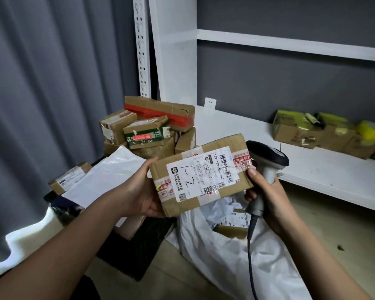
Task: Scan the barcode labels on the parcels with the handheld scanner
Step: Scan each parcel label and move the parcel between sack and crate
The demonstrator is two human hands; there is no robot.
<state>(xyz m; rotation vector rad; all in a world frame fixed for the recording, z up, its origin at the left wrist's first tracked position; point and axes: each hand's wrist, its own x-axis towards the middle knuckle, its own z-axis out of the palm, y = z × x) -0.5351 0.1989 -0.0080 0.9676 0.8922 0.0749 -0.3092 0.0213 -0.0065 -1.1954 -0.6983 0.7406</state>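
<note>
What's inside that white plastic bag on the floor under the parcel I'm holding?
The white bag lies open. Inside shows one brown cardboard parcel with a white label, partly behind the scanner cable, plus crumpled white plastic. Anything deeper is covered by the bag's folds and the held parcel.

— Where is the parcel?
— Centre, between the left hand and the scanner in the right hand; a stack of boxes behind, a bag below.
— And right?
— More boxes on the shelf.
</note>
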